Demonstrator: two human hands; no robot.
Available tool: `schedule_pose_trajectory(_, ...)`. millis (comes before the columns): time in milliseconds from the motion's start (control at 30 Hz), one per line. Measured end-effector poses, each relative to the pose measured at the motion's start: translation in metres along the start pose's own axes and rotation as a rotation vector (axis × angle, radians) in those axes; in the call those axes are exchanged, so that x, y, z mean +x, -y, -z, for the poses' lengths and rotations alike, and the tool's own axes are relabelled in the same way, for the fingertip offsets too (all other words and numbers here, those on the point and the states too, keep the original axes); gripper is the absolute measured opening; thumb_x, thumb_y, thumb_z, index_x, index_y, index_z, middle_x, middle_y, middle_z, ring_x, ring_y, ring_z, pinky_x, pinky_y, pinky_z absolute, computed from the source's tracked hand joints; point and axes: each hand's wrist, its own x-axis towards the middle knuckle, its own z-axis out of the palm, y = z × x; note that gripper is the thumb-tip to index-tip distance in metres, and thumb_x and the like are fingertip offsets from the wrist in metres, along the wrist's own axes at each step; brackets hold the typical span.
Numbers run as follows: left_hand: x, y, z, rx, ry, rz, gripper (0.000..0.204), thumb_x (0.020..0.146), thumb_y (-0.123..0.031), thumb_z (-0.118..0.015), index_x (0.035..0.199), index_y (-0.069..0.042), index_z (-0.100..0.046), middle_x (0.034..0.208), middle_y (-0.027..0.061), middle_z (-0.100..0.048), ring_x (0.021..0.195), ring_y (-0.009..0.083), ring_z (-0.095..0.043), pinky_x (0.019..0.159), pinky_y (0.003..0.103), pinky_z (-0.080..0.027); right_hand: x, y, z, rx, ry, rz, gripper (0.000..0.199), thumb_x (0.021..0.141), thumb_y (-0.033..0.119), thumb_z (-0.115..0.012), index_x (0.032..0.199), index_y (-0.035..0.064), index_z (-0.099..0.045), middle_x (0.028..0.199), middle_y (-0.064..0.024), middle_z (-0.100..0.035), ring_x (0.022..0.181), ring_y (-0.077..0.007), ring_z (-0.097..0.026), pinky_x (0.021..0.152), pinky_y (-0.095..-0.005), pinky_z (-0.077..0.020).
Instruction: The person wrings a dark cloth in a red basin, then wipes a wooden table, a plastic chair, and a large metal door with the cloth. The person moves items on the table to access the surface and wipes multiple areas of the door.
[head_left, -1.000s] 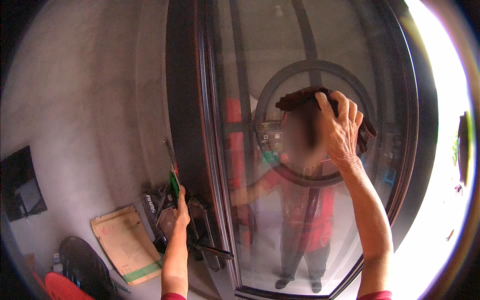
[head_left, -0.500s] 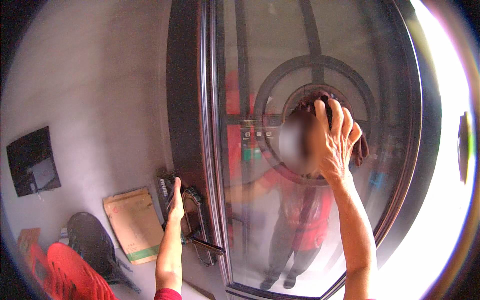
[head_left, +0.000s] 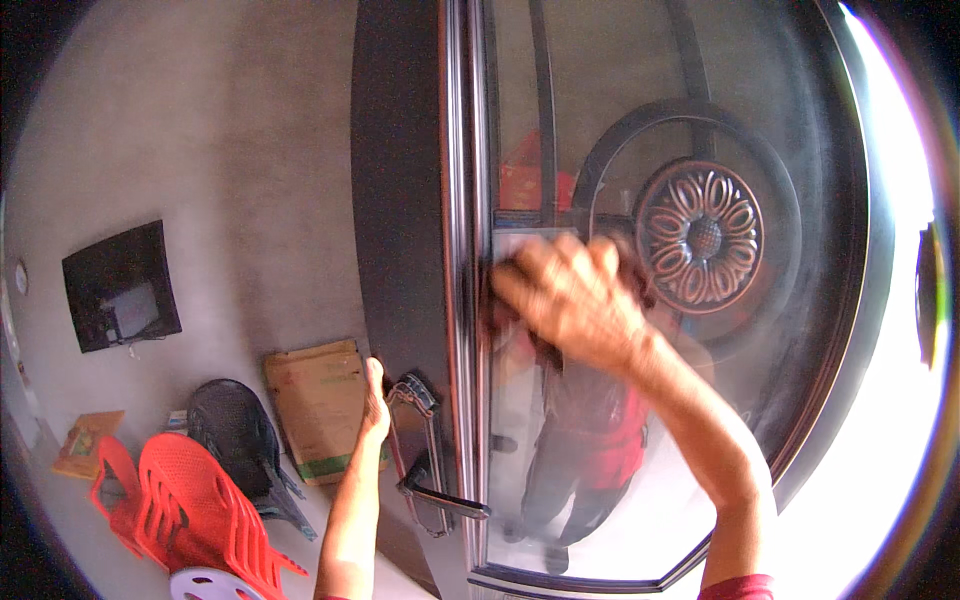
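Observation:
My right hand (head_left: pixel 575 300), blurred by motion, presses a bunched dark maroon cloth (head_left: pixel 546 352) against the glass (head_left: pixel 770 390) of a dark-framed door. It is at the left part of the pane, close to the ridged frame strip (head_left: pixel 465 250). Much of the cloth is hidden under the fingers. My left hand (head_left: pixel 376 405) is at the door's outer edge, left of the handle (head_left: pixel 445 498). One straight digit points up there; its other fingers are hidden. To the right of my right hand, a round bronze flower ornament (head_left: pixel 705 238) shows on the pane.
Stacked red plastic chairs (head_left: pixel 200 500) and a dark chair (head_left: pixel 235 430) stand at the lower left. A flattened cardboard box (head_left: pixel 318 405) leans by the wall. A dark screen (head_left: pixel 122 285) hangs there. Bright light comes past the door's right edge. The glass reflects a person in red.
My right hand has swept left and slightly down with the cloth, uncovering the flower ornament. The view has shifted left, and more of the red chairs shows. My left hand stays at the door edge.

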Motion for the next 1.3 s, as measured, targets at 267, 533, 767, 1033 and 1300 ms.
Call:
schedule_pose_trajectory(267, 0.01, 0.037, 0.011, 0.038, 0.007, -0.129, 0.085, 0.091, -0.064, -0.025, 0.144, 0.0, -0.009, 0.152, 0.0091, -0.004, 0.14, 0.0187, -0.004, 0.113, 0.032, -0.003, 0.125, -0.081, -0.014, -0.365, -0.695, -0.657, 0.048, 0.082, 0.033, -0.057, 0.126, 0.0189, -0.046, 0.122, -0.0123, -0.045, 0.11, -0.0307, -0.043, 0.085, -0.0496, -0.031)
schedule_pose_trajectory(533, -0.016, 0.01, -0.025, -0.074, 0.133, -0.267, 0.063, 0.094, -0.054, -0.033, 0.125, 0.001, -0.04, 0.122, 0.0084, -0.043, 0.112, 0.0161, -0.039, 0.098, 0.031, -0.029, 0.098, 0.021, -0.045, 0.035, -0.593, -0.461, 0.047, 0.072, 0.017, -0.063, 0.118, 0.0191, -0.052, 0.121, -0.0129, -0.044, 0.108, -0.0325, -0.043, 0.084, -0.0467, -0.0312)
schedule_pose_trajectory(767, -0.046, -0.044, -0.049, 0.002, 0.071, -0.118, 0.073, 0.093, -0.058, -0.032, 0.132, 0.003, -0.038, 0.132, 0.0138, -0.042, 0.12, 0.0223, -0.04, 0.101, 0.034, -0.031, -0.017, 0.116, -0.071, 0.098, -0.115, 0.059, 0.038, 0.076, 0.022, -0.058, 0.114, 0.0262, -0.059, 0.121, 0.0, -0.053, 0.11, -0.0199, -0.048, 0.083, -0.0384, -0.0291)
schedule_pose_trajectory(1033, -0.049, -0.045, -0.051, 0.005, -0.023, -0.234, 0.064, 0.089, -0.057, -0.045, 0.115, 0.002, -0.049, 0.106, 0.0108, -0.053, 0.097, 0.0187, -0.049, 0.086, 0.032, -0.039, 0.087, 0.058, -0.052, 0.015, -0.109, 0.078, 0.045, 0.07, 0.02, -0.065, 0.115, 0.0186, -0.06, 0.123, -0.0105, -0.045, 0.113, -0.0284, -0.044, 0.083, -0.0418, -0.0355)
schedule_pose_trajectory(1300, -0.049, -0.045, -0.048, -0.07, 0.005, -0.236, 0.046, 0.092, -0.039, -0.051, 0.111, 0.002, -0.05, 0.09, 0.004, -0.054, 0.081, 0.0115, -0.048, 0.074, 0.027, -0.042, 0.206, -0.02, -0.041, -0.484, -0.65, -0.283, 0.039, 0.077, 0.025, -0.062, 0.115, 0.0186, -0.057, 0.118, -0.0085, -0.049, 0.107, -0.0258, -0.045, 0.08, -0.0461, -0.0352)
